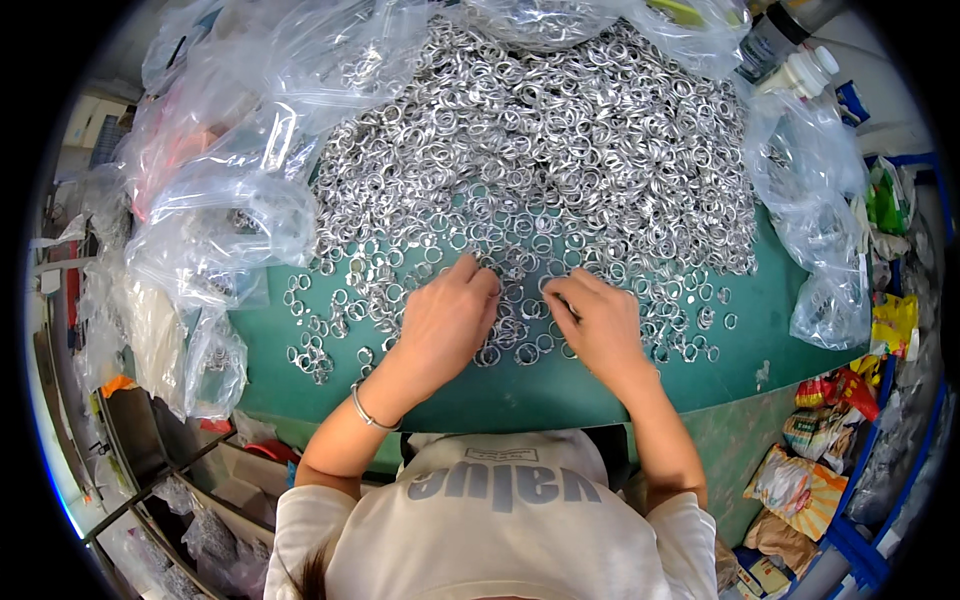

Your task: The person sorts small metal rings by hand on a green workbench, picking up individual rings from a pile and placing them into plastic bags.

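Observation:
A big heap of silver metal rings (560,130) covers the far part of the green table (480,395). Closer to me, loose rings (520,330) lie scattered in a thin layer. My left hand (452,312), with a metal bangle (368,408) on its wrist, is closed at the near side of these rings. Its fingertips point down, and what they hold is hidden. To the right, my right hand (600,318) has its fingers curled, with a ring at the fingertips. A gap with loose rings separates the two hands.
Clear plastic bags (220,215) pile up along the table's left side, and more bags (812,210) hang at the right edge. A white-capped bottle (805,72) stands at the far right. Shelves with colourful packets (800,485) are beside me on the right, open drawers (225,480) on the left.

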{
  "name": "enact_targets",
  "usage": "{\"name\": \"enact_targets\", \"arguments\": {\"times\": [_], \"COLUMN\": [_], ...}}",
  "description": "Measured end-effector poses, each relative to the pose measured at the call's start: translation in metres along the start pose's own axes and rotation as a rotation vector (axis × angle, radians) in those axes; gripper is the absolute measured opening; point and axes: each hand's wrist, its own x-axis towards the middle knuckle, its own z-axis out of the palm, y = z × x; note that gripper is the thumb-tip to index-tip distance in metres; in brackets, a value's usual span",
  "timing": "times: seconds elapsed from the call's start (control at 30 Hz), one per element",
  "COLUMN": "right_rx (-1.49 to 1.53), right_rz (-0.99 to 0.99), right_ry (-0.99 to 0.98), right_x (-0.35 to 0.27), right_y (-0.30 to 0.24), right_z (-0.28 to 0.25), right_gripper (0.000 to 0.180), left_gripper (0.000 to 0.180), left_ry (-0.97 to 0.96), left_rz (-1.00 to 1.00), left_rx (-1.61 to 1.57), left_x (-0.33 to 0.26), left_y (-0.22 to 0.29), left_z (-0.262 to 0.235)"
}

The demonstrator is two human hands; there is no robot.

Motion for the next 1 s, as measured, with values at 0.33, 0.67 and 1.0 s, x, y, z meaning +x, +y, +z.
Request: {"name": "enact_targets", "arguments": {"times": [0.33, 0.67, 1.0], "right_rx": [1.818, 0.349, -0.183], "right_rz": [0.646, 0.697, 0.444], "right_ry": [0.167, 0.449, 0.182], "right_x": [-0.061, -0.079, -0.058], "right_y": [0.009, 0.032, 0.011], "right_z": [-0.037, -0.073, -0.058], "right_gripper": [0.012, 0.012, 0.009], "left_gripper": [0.011, 0.016, 0.011], "left_ry": [0.089, -0.051, -0.113], "left_rz": [0.077, 0.125, 0.074], "left_rx": [0.012, 0.042, 0.087], "left_x": [0.048, 0.051, 0.062], "left_y": [0.0, 0.006, 0.005], "left_z": [0.028, 0.017, 0.019]}}
